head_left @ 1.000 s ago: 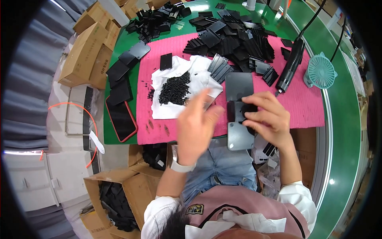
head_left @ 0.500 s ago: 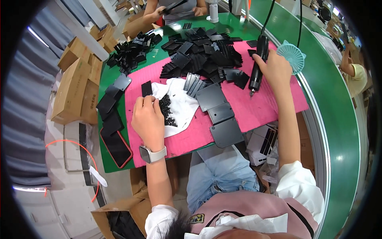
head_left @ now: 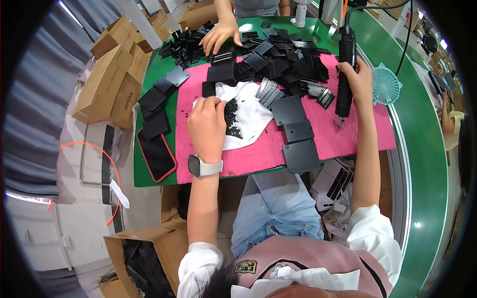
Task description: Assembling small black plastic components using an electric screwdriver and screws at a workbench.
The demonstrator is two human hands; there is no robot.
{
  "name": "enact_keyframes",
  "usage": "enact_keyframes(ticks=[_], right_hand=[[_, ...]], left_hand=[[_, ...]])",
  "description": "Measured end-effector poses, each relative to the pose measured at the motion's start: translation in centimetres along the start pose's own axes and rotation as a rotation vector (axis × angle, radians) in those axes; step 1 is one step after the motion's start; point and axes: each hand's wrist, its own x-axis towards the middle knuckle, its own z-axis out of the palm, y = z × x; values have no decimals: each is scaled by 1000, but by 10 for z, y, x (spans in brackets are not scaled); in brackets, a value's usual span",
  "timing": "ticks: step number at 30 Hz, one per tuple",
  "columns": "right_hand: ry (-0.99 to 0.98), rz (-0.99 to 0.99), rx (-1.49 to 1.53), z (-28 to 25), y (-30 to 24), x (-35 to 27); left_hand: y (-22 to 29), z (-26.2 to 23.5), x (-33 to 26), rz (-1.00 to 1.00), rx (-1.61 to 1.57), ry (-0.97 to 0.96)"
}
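My left hand (head_left: 207, 124), a watch on its wrist, has its fingers bent together at the edge of a pile of small black screws (head_left: 231, 118). Its fingertips are turned away, so anything pinched there is hidden. The screws lie on a white cloth (head_left: 254, 125) over a pink mat (head_left: 248, 161). My right hand (head_left: 358, 82) is wrapped round a black electric screwdriver (head_left: 344, 74), its tip pointing down over the mat's right part. Between my hands lie overlapping flat black plates (head_left: 301, 156) and several finned metal pieces (head_left: 270, 93).
A large heap of black parts (head_left: 283, 62) covers the far middle. A co-worker's hand (head_left: 221, 35) reaches over black pieces there. At left are a red-edged phone (head_left: 157, 155) and dark plates (head_left: 153, 99); at right, a teal fan-shaped guard (head_left: 385, 85). The screwdriver's cable hangs above.
The co-worker's hand has come forward over the table, and black pieces now lie beneath it at the mat's far edge. The view has shifted; my hands keep much the same places.
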Motion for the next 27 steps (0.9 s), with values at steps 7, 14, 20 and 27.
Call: enact_keyframes(ticks=[7,14,20,27], right_hand=[[-397,-135,1181,-39,-95,-61],[-533,-340,1695,-39,-109,-98],[-746,-473,1678,-40,-86,-91],[-773,-358,1639,-44,-82,-103]], left_hand=[[37,-6,-30,-225,-641,-133],[97,-31,-69,-385,-1370,-532],[93,-28,-69,-350,-1289,-609],[98,-29,-63,-243,-1156,-626]])
